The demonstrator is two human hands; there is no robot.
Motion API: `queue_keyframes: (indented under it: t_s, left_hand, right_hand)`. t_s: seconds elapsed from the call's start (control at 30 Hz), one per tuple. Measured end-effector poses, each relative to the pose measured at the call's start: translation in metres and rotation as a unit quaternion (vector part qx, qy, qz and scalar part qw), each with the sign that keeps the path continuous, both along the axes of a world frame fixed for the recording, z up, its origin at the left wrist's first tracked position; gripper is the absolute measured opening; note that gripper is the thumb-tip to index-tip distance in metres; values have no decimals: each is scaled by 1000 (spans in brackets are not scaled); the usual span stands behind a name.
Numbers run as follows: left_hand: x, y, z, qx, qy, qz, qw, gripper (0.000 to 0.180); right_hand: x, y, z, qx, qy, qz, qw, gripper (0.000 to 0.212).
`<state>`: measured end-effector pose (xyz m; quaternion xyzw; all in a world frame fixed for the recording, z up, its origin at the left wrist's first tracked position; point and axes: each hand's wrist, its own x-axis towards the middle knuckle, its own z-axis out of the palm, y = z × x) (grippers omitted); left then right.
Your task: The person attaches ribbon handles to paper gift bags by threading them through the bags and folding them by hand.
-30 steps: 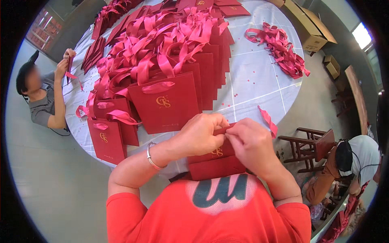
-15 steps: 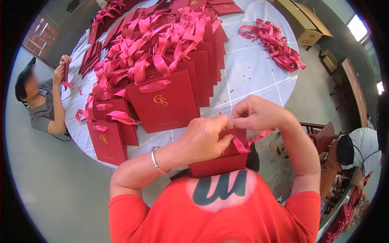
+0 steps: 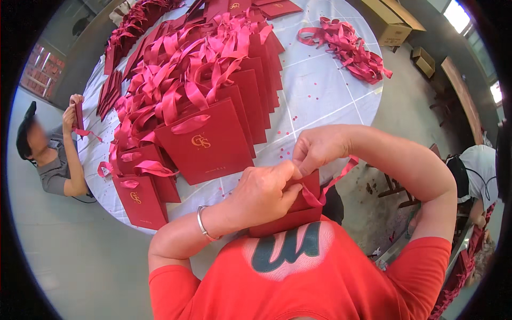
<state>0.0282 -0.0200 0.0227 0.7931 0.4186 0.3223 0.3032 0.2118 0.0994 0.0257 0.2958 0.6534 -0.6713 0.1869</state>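
Observation:
Close against my red shirt is a dark red paper gift bag [image 3: 285, 221], its upper part partly covered by my fingers. My left hand [image 3: 261, 193] is closed on the bag's top edge, a silver bangle on that wrist. Fingertips of my right hand [image 3: 319, 150] pinch together at the same edge, touching the left fingers; what lies between them is hidden. A pink-red ribbon [image 3: 313, 198] hangs in a loop over the bag, and its loose length trails to the right below my right wrist.
Finished-looking red bags [image 3: 205, 144] with ribbon handles crowd the round table's white cover [image 3: 298, 69]. A ribbon heap [image 3: 352, 50] lies at the far right. At left a co-worker [image 3: 56, 154] holds a red piece; another person [image 3: 474, 176] is at right. Cardboard boxes [image 3: 392, 32] stand behind.
My right elbow has swung outward to the right, and the right hand has shifted slightly left. The view has turned a little. Both hands stay at the bag's top edge.

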Motion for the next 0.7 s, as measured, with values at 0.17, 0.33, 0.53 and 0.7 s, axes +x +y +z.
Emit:
queue_keyframes:
  t_s: [0.17,0.33,0.53,0.7]
  left_hand:
    - [-4,3,-1,-55,-34,-6,998,18]
    - [2,4,4,-90,-40,-27,995,16]
    - [2,14,-6,-169,-17,13,985,16]
    - [-2,18,-12,-184,12,33,982,19]
  right_hand:
    - [-1,-12,9,62,7,-112,992,11]
    - [6,11,6,133,13,-249,959,17]
    - [18,23,-3,255,29,-349,901,25]
    - [38,-23,-2,458,49,-387,798,30]
